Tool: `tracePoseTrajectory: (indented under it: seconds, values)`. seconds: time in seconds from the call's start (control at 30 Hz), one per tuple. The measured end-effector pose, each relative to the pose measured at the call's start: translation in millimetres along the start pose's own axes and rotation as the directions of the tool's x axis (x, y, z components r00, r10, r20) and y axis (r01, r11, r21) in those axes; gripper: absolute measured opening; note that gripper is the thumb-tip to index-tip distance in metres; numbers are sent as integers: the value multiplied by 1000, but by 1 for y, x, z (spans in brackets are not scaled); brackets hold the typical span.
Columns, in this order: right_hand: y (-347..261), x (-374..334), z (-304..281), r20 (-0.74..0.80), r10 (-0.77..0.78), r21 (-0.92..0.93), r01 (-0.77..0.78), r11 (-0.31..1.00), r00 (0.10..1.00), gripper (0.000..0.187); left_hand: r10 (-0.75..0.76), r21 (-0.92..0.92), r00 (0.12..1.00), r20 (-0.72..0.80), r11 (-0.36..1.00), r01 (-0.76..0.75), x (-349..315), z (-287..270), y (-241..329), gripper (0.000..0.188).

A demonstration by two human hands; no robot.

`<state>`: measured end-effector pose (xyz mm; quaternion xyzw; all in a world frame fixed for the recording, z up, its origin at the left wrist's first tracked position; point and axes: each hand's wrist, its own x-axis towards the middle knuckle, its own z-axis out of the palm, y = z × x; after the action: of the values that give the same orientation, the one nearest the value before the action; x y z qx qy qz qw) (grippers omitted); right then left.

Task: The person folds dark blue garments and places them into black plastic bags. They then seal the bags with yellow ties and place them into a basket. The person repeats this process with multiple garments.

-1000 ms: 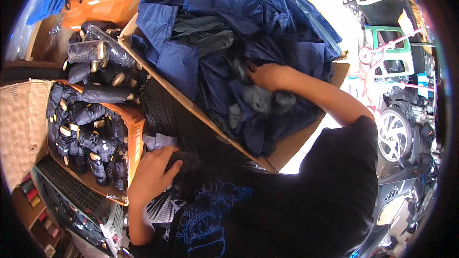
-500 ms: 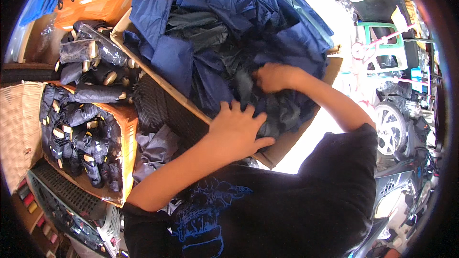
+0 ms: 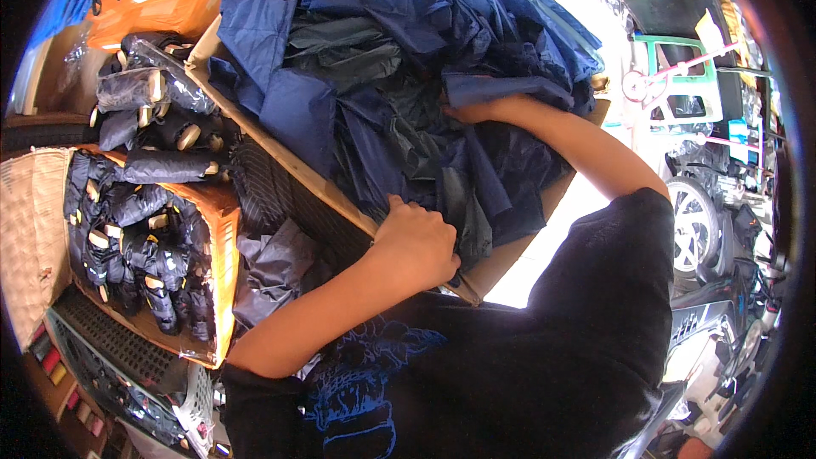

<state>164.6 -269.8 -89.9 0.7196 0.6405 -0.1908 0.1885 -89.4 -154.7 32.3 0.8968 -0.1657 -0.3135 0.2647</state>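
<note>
A large cardboard box (image 3: 280, 166) is heaped with navy blue fabric pieces (image 3: 297, 119) that have a slight sheen. Black fabric (image 3: 353, 55) shows among them near the middle. My left hand (image 3: 416, 242) is at the near side of the box, its fingers curled closed on dark fabric. Deeper in the pile is my right hand (image 3: 478, 110), reaching in from the right. A navy fold lies over its back, and its fingertips are mostly hidden in the cloth.
To the left, an open carton (image 3: 223, 280) holds several rolled black bundles with pale ends. More such bundles (image 3: 166, 166) lie behind it. Crumpled grey cloth (image 3: 276, 263) sits beside the box. A dark plastic crate (image 3: 127, 331) stands at lower left, and a spoked wheel (image 3: 693, 225) at right.
My left hand has gone from spread fingers to curled ones, slightly lower. My right hand has shifted up and slightly left, under a navy fold. Fabric near both hands has been rearranged.
</note>
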Motion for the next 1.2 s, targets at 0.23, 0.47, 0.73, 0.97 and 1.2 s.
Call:
tracePoseTrajectory:
  seconds: [0.23,0.47,0.73,0.97,1.2]
  values:
    - [48,21,75,-274,-56,-120,23,992,960,35,12,-16,998,-58,1000,-13,-1,0,0,37]
    - [57,30,69,-403,-78,-91,45,995,912,35,12,-6,992,-125,1000,-12,-4,3,0,36]
    - [67,27,38,-487,-27,211,148,966,873,36,29,-31,988,-154,999,-34,-3,5,-2,38]
    - [15,-4,-47,7,369,935,-137,328,929,30,26,-22,988,-155,999,-29,-3,4,-2,38]
    - [-2,-54,-111,-297,275,904,176,390,914,33,32,-12,988,-148,999,-34,-5,3,-2,39]
